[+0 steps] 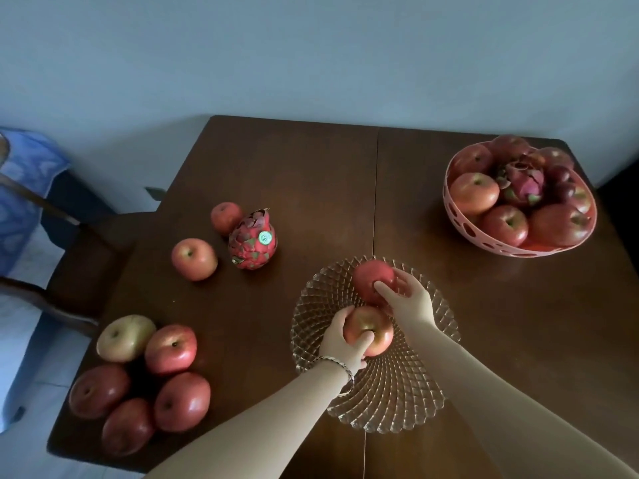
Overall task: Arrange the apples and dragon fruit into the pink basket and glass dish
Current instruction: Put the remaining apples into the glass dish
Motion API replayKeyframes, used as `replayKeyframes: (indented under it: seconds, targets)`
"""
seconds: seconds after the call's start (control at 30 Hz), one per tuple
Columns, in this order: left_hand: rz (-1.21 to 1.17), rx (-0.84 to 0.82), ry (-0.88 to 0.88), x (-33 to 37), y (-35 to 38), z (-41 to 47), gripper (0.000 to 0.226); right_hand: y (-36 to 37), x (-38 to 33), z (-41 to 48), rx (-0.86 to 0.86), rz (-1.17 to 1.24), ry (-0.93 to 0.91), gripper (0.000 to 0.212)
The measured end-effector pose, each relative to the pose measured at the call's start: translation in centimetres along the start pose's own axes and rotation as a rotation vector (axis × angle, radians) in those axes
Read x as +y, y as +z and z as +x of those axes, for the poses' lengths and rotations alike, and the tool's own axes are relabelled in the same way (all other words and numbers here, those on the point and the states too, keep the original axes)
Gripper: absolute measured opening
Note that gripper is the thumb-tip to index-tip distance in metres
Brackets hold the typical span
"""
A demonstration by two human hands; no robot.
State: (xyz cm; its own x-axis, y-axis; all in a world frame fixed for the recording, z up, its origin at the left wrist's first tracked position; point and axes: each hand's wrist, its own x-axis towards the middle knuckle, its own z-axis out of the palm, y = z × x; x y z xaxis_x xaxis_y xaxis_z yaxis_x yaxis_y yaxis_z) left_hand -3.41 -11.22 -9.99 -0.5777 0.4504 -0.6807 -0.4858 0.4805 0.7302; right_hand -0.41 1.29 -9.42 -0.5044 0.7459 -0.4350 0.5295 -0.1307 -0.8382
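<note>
The cut-glass dish (pixel 390 402) sits near the table's front middle. Over it, my left hand (pixel 340 344) grips a red apple (pixel 375 331), and my right hand (pixel 406 299) grips a second red apple (pixel 370 276) just behind it. The pink basket (pixel 460 223) at the back right holds several apples and a dragon fruit (pixel 520 183). Another dragon fruit (pixel 252 240) stands upright left of centre, with two apples beside it, one behind (pixel 224 217) and one to its left (pixel 194 259). Several more apples (pixel 145 378) cluster at the front left corner.
The dark wooden table (pixel 311 174) stands against a pale wall. A wooden chair (pixel 83 261) is tucked at the table's left side, and a blue patterned cloth (pixel 24 188) lies further left.
</note>
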Motion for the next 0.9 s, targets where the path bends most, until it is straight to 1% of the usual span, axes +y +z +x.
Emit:
replayKeyframes:
  seconds: [0.17, 0.3, 0.37, 0.47, 0.53, 0.57, 0.67, 0.73, 0.8, 0.83, 0.9]
  targets:
    - [0.118, -0.004, 0.081, -0.4, -0.2, 0.6, 0.054, 0.2, 0.3, -0.5, 0.086, -0.079, -0.083, 0.050]
    - [0.051, 0.023, 0.040, -0.4, -0.1, 0.3, 0.053, 0.1, 0.6, -0.6, 0.126, -0.106, -0.111, 0.048]
    - [0.029, 0.043, 0.008, -0.5, 0.0, 0.5, 0.053, 0.1, 0.4, -0.6, 0.111, -0.140, -0.118, 0.048]
    - [0.038, 0.062, 0.000, -0.5, 0.3, 0.7, 0.035, 0.1, 0.0, -0.5, 0.047, -0.189, -0.092, 0.051]
    - [0.080, 0.062, 0.013, -0.3, 0.5, 0.7, 0.032, 0.0, -0.2, -0.6, -0.002, -0.213, -0.058, 0.054]
    - [0.126, 0.062, 0.014, 0.1, 0.5, 0.6, 0.033, -0.1, -0.3, -0.6, -0.020, -0.227, -0.037, 0.056]
    - [0.350, 0.058, 0.013, 1.7, -0.5, -0.1, 0.052, -0.8, -1.0, -1.2, -0.047, -0.282, -0.036, 0.064]
    - [0.481, 0.094, 0.098, 3.1, -2.6, -0.8, 0.055, -1.1, -2.1, -1.9, -0.036, -0.348, -0.089, 0.064]
    - [0.553, 0.159, 0.277, 4.8, -6.2, -1.3, 0.047, -0.9, -3.9, -2.8, -0.040, -0.391, -0.201, 0.057]
    - [0.596, 0.209, 0.367, 5.5, -8.4, -1.2, 0.043, -0.6, -4.8, -3.3, -0.060, -0.406, -0.266, 0.053]
    - [0.749, 0.394, 0.500, 6.8, -13.3, -0.1, 0.043, 0.5, -6.7, -4.4, -0.124, -0.434, -0.370, 0.043]
